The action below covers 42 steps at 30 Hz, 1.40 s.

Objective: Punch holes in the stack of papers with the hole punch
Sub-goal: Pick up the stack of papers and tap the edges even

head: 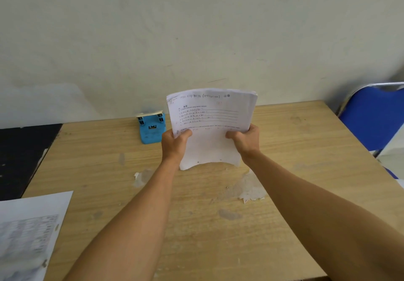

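Left hand (175, 142) and right hand (246, 139) both clamped on the stack of papers (211, 123), thumbs on the printed face, fingers hidden behind, one hand on each side edge at about mid-height. Stack held upright above the bench (284, 149), lifted clear of it or perhaps just touching at the bottom corners; hard to tell. Sheets bowed, lower edge arched, top edge curling back toward the wall. Long axis of the stack vertical, printed face toward the camera, text lines running across. Two small dark dots near the bottom edge, possibly holes already there, too small to be sure. Blue hole punch (152, 128) standing on the bench just to the left of the stack and slightly beyond it, close to the far edge by the wall, near the left hand, well apart from the right. Slot side of the punch not readable from here. Likely next need: tipping the stack flat and sliding one edge leftward into the punch, left hand the nearer for guiding or pressing, right hand for steadying the sheets. Farther out, a loose printed sheet (28, 234) at the near left corner of the bench, worn pale patches on the wood, a blue chair (373, 116) past the right edge.
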Motion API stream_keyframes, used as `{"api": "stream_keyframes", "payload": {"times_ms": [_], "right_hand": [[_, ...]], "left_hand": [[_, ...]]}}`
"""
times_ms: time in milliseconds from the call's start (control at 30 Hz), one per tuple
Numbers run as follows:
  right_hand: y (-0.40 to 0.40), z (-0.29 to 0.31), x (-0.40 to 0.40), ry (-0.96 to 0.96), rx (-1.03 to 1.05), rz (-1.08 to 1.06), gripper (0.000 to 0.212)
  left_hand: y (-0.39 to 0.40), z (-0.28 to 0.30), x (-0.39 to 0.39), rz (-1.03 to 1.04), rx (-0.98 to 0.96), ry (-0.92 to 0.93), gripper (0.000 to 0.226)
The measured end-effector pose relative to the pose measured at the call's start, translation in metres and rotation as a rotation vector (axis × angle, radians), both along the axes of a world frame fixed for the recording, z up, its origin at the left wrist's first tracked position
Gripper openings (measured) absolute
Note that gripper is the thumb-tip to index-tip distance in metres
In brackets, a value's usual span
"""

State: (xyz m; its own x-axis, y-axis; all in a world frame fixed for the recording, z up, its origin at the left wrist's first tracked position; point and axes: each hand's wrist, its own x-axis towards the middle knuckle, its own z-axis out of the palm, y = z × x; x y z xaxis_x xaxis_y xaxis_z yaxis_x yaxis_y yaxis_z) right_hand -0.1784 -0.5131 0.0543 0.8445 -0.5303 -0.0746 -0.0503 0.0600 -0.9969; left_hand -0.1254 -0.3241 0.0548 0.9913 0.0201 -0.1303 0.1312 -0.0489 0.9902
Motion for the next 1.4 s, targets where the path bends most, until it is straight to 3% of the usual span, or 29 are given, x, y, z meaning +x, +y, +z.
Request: {"api": "stream_keyframes", "payload": {"times_ms": [133, 267, 400, 533, 867, 1133, 1400], "right_hand": [[0.000, 0.013, 0.009, -0.036, -0.008, -0.020, 0.033], [0.002, 0.020, 0.015, -0.056, -0.001, -0.009, 0.031], [0.007, 0.002, 0.005, -0.020, 0.014, 0.012, 0.025], [0.015, -0.023, -0.005, 0.043, 0.003, 0.025, 0.036], [0.005, 0.004, 0.013, -0.023, -0.014, 0.054, 0.039], [0.005, -0.040, 0.004, 0.093, 0.005, 0.090, 0.031], [-0.014, -0.023, 0.000, 0.171, -0.042, 0.248, 0.035]], "left_hand": [[0.000, 0.019, 0.008, -0.001, -0.022, -0.051, 0.020], [0.001, 0.028, 0.014, 0.022, -0.034, -0.090, 0.008], [0.005, 0.005, 0.003, 0.035, -0.022, -0.054, 0.012], [0.006, -0.019, -0.009, 0.034, 0.014, 0.014, 0.020], [0.007, 0.005, 0.010, 0.011, -0.009, -0.041, 0.015], [0.003, -0.035, 0.003, 0.005, 0.023, 0.072, 0.011], [0.025, -0.027, 0.007, -0.166, 0.094, 0.133, 0.013]]}}
